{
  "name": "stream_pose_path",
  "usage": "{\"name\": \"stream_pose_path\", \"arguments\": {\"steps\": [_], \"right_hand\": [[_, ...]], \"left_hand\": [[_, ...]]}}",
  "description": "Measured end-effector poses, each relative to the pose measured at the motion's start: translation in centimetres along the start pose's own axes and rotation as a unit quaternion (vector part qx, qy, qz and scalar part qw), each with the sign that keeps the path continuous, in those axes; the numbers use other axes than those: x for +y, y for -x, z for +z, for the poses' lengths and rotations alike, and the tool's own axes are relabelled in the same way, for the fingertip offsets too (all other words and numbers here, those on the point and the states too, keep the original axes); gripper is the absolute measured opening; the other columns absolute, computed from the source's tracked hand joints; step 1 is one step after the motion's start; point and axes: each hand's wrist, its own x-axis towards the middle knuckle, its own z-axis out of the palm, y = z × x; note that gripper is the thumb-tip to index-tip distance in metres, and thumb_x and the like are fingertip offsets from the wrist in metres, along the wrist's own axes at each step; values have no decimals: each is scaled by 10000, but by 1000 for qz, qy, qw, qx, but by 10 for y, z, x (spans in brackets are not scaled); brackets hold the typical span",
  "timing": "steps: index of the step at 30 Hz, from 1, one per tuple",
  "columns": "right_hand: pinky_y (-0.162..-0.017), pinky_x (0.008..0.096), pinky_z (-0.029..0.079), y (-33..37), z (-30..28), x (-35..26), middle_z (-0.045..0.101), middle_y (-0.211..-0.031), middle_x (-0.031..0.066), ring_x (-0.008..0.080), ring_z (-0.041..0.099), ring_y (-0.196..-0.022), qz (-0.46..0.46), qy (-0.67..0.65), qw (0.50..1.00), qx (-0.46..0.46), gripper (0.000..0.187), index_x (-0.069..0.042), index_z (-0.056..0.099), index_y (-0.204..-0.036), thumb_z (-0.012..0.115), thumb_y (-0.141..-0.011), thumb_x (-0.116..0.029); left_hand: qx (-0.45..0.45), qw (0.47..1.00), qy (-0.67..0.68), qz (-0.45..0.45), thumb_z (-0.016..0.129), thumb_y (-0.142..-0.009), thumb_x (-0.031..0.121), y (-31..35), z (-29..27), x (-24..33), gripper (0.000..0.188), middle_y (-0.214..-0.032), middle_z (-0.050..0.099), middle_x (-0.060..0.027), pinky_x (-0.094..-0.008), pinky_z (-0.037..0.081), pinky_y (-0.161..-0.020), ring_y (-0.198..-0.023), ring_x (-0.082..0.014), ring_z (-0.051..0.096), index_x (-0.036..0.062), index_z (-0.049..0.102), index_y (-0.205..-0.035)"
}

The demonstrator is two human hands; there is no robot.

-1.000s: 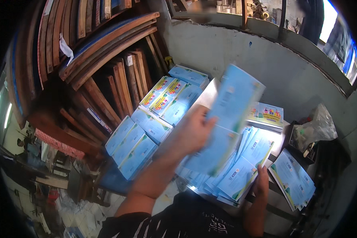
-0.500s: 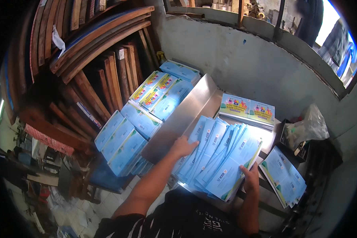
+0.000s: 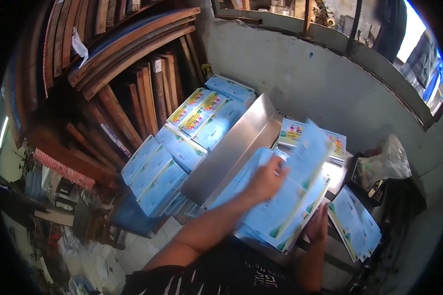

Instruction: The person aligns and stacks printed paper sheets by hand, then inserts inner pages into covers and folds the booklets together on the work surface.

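My left hand [image 3: 268, 181] is closed on a light-blue printed sheet [image 3: 307, 160], which is raised and smeared by motion. Below it a pile of similar blue sheets [image 3: 261, 219] lies fanned out on a metal surface. At the pile's right edge my right hand [image 3: 318, 225] stands with its fingers stretched out and nothing in its grip. Just right of that hand rests a smaller stack of blue sheets [image 3: 354, 223]. Behind the pile sits a stack with colourful yellow-and-blue covers [image 3: 293, 130], partly hidden by the raised sheet.
An upright metal plate [image 3: 231, 147] stands left of the pile. Beyond it are several stacks of blue printed sheets [image 3: 155, 179]. Wooden-edged boards [image 3: 142, 98] fill the rack at left. A clear plastic bag [image 3: 386, 160] lies over a dark box at right, near the wall [image 3: 280, 64].
My left hand has moved right and closed on a sheet, lifting it off the pile. My right hand has gone from gripping the pile's edge to resting beside it with straighter fingers.
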Motion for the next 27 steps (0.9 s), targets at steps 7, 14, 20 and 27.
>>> {"name": "stream_pose_path", "arguments": {"steps": [7,14,20,27], "right_hand": [[-1048,409,409,1,9,8,521,-1313,169,293,530,-1194,-86,306,947,47,695,17,342,-1410,698,-813,-10],[-1027,403,429,7,28,7,563,-1254,168,286,563,-1150,-70,332,938,66,670,27,397,-1358,711,-768,-13],[-1040,409,432,-14,55,52,540,-1281,183,298,543,-1186,-74,289,954,15,788,24,331,-1406,758,-745,-18],[-1073,406,396,-7,63,46,480,-1365,201,306,510,-1232,-101,355,929,32,920,23,252,-1478,773,-725,-59]], "left_hand": [[91,938,-271,-195,607,-868,628,-15,-27,-142,801,-1365,494,-292,-470,401,-1069,-1297,-437,461,-53,547,-1285],[-99,962,-39,-251,573,-848,722,-21,-24,-125,895,-1250,618,-246,-392,500,-947,-1119,-333,631,-68,585,-1269],[-210,921,279,-171,792,-831,362,-13,12,-115,789,-1292,596,-158,-367,521,-937,-1144,-235,616,12,419,-1432],[-169,964,179,-97,808,-737,185,-9,11,-125,774,-1229,627,-167,-377,517,-940,-1078,-258,646,-11,442,-1390]]}}
